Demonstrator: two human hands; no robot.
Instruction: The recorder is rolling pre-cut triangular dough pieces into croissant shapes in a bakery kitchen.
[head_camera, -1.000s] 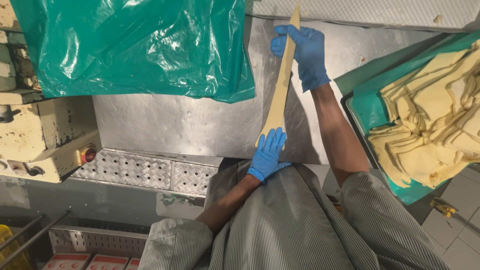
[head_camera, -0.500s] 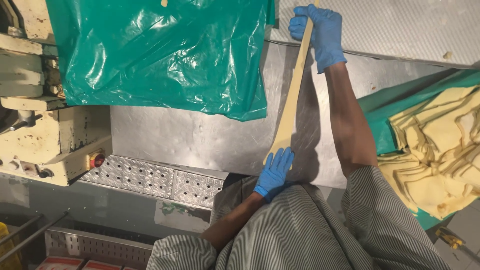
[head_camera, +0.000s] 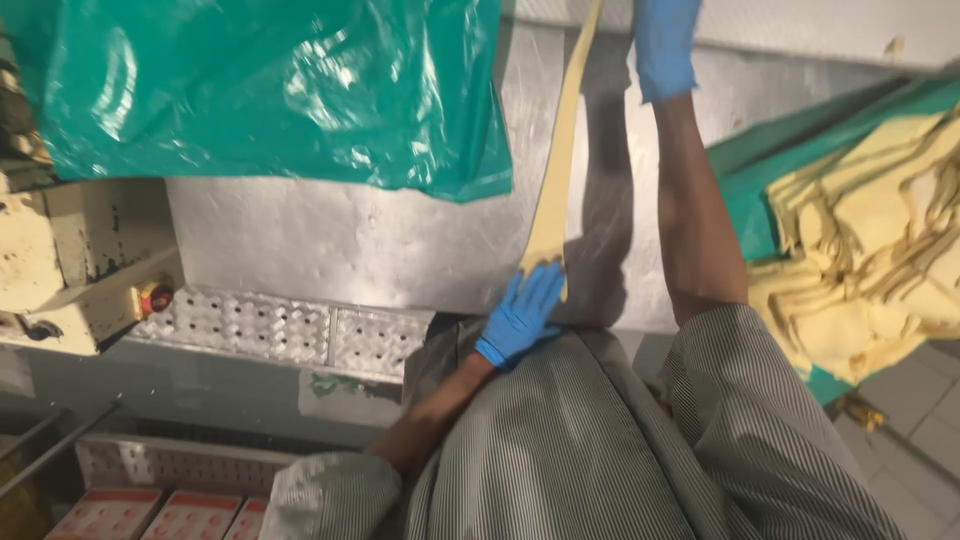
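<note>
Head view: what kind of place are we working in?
Probably a food production kitchen: steel table, a dough strip stretched between gloved hands, and a tray of stacked dough sheets.

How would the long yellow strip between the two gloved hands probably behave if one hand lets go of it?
The yellow strip is thin and narrows in the middle while the right hand and left hand pull it, so it is probably soft and stretchy. Released, it would likely flop down, not stay straight. Similar sheets lie folded and limp in the tray, which suggests it drapes easily.
</note>
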